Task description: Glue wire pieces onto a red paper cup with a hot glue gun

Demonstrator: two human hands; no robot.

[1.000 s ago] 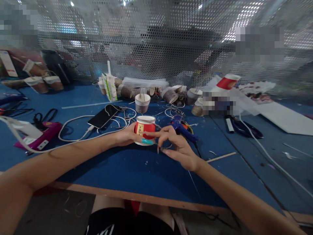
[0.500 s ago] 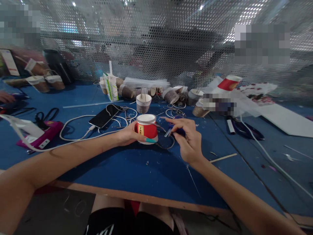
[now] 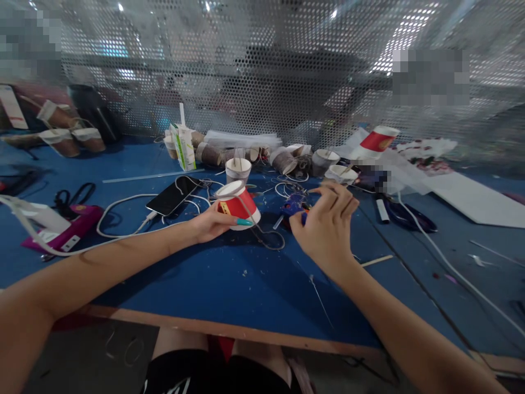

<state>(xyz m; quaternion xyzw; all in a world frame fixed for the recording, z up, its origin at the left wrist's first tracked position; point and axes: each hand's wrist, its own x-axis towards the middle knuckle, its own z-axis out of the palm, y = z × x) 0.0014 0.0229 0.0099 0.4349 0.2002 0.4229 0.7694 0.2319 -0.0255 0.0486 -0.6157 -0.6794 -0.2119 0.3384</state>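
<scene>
At the near edge of the desk (image 3: 262, 306) is the person's lap in black shorts (image 3: 217, 375). Past the edge lie one thin pale strand (image 3: 321, 301) and, to its right, one wooden stick (image 3: 377, 261).

The left hand (image 3: 211, 222) grips one paper cup (image 3: 240, 207) above the middle of the desk, its turquoise-nailed thumb along the lower side. The cup is white with a broad red band and a small yellow label; it tilts so that its pale mouth points up and leftward. A single grey-brown cord (image 3: 273, 247) crosses the red and loops out beside the base.

The right hand (image 3: 328, 235), fingers half bent, is apart from the cup and partly covers one blue glue gun (image 3: 293, 205); whether it grips anything cannot be told.

Farther left are one purple power strip (image 3: 65, 232) and one black phone (image 3: 173, 196) with a white cable (image 3: 112, 210). Just behind the cup stands one grey-wrapped cup (image 3: 238, 171).

Beyond are one green-and-white carton (image 3: 184, 146), three brown cups (image 3: 63, 145) at far left, one dark bottle (image 3: 92, 112), and one more red-banded cup (image 3: 379, 142), tilted, at right. A perforated metal panel (image 3: 229, 71) rises behind.
</scene>
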